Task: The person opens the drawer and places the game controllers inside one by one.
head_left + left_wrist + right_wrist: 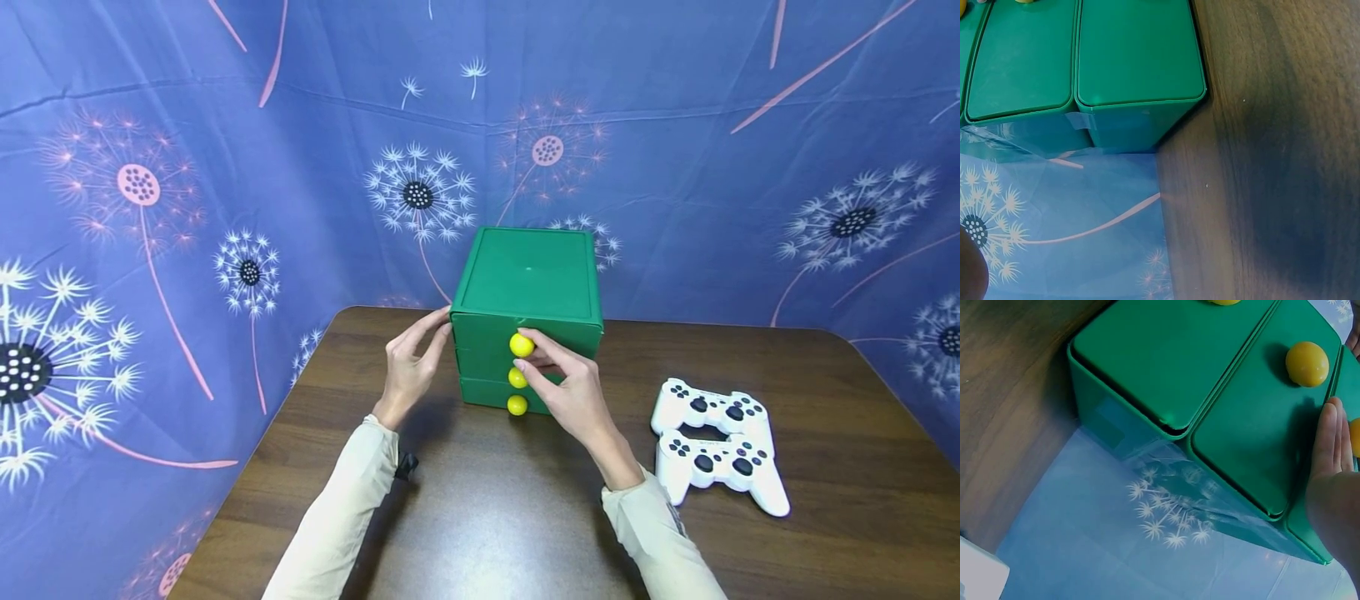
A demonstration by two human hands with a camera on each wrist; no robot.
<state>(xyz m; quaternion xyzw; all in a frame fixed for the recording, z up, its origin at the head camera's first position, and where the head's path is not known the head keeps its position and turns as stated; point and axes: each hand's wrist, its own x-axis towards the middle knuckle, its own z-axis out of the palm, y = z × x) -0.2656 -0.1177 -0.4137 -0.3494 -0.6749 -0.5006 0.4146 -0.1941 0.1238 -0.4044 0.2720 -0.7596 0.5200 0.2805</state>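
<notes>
A green drawer box (528, 271) stands on the table, with three drawer fronts one above another and a round yellow knob on each. My right hand (573, 387) pinches the top knob (521, 345) between thumb and fingers. Below it are the middle knob (517, 377) and the bottom knob (517, 406). In the right wrist view the fingers (1330, 440) lie beside the top knob, partly cut off by the frame. My left hand (408, 362) touches the box's upper left edge with extended fingertips. The drawers look closed.
Two white game controllers (720, 450) lie at the right on the brown wooden table (480, 508). Behind the box hangs a blue cloth (315, 167) with a dandelion print. Clear tape (1079, 120) runs along the box's side.
</notes>
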